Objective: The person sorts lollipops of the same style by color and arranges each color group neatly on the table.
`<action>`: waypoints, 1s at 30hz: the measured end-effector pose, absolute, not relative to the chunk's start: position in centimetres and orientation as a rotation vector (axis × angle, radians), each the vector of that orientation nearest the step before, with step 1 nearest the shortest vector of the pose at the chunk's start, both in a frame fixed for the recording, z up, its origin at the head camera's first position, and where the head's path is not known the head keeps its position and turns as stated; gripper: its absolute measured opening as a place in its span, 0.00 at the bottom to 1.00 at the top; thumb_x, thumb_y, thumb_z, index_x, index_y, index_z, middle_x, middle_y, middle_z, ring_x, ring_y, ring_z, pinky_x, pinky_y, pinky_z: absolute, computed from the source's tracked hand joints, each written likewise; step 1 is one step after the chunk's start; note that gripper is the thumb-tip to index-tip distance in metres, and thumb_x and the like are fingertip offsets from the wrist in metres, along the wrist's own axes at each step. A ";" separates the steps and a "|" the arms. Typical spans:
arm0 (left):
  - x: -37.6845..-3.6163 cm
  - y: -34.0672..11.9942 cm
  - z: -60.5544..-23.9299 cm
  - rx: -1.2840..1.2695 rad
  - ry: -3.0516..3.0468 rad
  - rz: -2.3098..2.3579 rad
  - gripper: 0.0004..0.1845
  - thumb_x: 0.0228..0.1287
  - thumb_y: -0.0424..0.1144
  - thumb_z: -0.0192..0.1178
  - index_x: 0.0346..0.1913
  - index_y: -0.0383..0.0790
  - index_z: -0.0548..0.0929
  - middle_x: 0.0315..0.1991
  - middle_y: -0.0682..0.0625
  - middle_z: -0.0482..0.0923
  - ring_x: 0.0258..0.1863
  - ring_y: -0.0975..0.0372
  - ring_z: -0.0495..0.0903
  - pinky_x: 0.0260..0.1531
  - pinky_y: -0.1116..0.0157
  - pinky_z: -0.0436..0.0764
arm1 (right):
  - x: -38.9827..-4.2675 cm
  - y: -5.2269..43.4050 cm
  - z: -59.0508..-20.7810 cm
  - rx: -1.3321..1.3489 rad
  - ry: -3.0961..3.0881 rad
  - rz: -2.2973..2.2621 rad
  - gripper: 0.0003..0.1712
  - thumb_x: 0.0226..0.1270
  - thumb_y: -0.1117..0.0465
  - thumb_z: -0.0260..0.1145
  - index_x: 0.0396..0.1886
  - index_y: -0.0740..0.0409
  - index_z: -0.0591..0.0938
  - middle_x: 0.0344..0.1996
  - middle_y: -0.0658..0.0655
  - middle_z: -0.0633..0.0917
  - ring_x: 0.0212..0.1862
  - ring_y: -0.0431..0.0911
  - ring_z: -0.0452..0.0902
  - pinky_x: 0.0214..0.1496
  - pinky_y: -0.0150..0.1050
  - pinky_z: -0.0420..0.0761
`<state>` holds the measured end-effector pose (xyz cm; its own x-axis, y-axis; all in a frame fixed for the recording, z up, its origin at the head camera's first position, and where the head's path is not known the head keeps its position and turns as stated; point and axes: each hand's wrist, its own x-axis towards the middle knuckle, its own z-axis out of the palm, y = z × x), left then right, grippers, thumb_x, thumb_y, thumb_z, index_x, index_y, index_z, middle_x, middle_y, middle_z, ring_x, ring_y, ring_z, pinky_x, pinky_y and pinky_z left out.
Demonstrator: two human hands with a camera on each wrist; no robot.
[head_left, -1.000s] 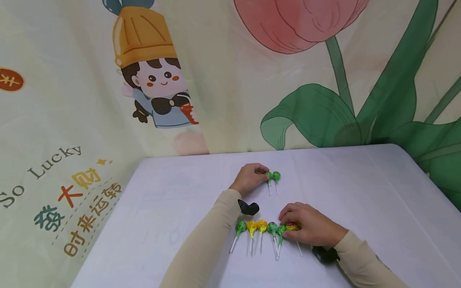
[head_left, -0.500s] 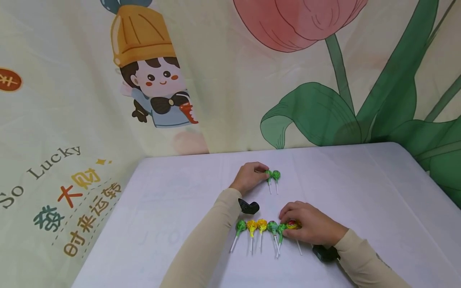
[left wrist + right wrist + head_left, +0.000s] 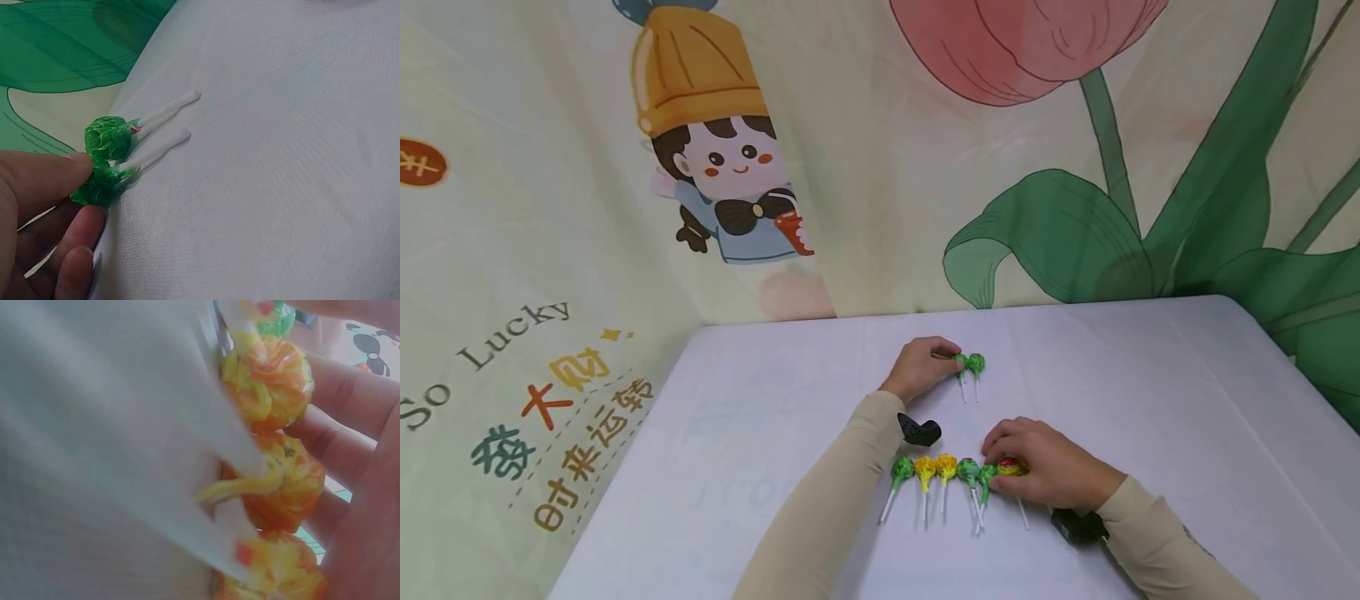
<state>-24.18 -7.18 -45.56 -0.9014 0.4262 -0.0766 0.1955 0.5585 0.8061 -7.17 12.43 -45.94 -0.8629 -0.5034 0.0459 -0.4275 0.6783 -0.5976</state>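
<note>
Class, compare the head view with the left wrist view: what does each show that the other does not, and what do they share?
Only head: the yellow lollipops, the cartoon child and the pink flower.

Only left wrist: a small red patch where the stick of the farther green lollipop begins.

Both: that lollipop, the nearer green lollipop at the fingers of the left hand, the white cloth and a leaf print.

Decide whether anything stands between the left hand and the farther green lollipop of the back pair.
Yes: the nearer green lollipop, pinched in the left hand, stands between, close beside the farther green lollipop.
</note>
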 end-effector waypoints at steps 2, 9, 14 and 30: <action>-24.1 -7.2 -45.5 0.507 2.530 1.264 0.11 0.64 0.45 0.69 0.49 0.51 0.88 0.42 0.59 0.84 0.45 0.64 0.80 0.51 0.59 0.77 | -7.1 12.4 -45.9 -0.771 2.764 -0.936 0.05 0.65 0.47 0.72 0.38 0.39 0.87 0.46 0.36 0.79 0.50 0.38 0.73 0.56 0.45 0.77; -24.0 -7.5 -45.5 0.497 2.503 1.262 0.13 0.63 0.45 0.70 0.50 0.52 0.87 0.44 0.58 0.83 0.46 0.62 0.79 0.52 0.57 0.77 | -7.1 12.2 -45.8 -0.757 2.756 -0.943 0.05 0.64 0.48 0.72 0.37 0.39 0.87 0.46 0.37 0.79 0.50 0.38 0.73 0.56 0.45 0.77; -23.9 -7.9 -45.7 0.468 2.470 1.244 0.15 0.62 0.45 0.70 0.52 0.52 0.86 0.48 0.58 0.82 0.48 0.61 0.79 0.54 0.56 0.76 | -6.9 12.1 -46.0 -0.757 2.742 -0.953 0.04 0.65 0.49 0.72 0.37 0.39 0.87 0.47 0.38 0.80 0.50 0.38 0.73 0.55 0.45 0.77; -23.6 -8.8 -44.7 0.412 2.433 1.252 0.20 0.60 0.48 0.72 0.54 0.49 0.85 0.47 0.56 0.80 0.48 0.59 0.77 0.54 0.56 0.76 | -7.1 12.3 -45.9 -0.760 2.756 -0.942 0.05 0.64 0.48 0.72 0.38 0.38 0.87 0.47 0.37 0.79 0.50 0.38 0.73 0.56 0.46 0.77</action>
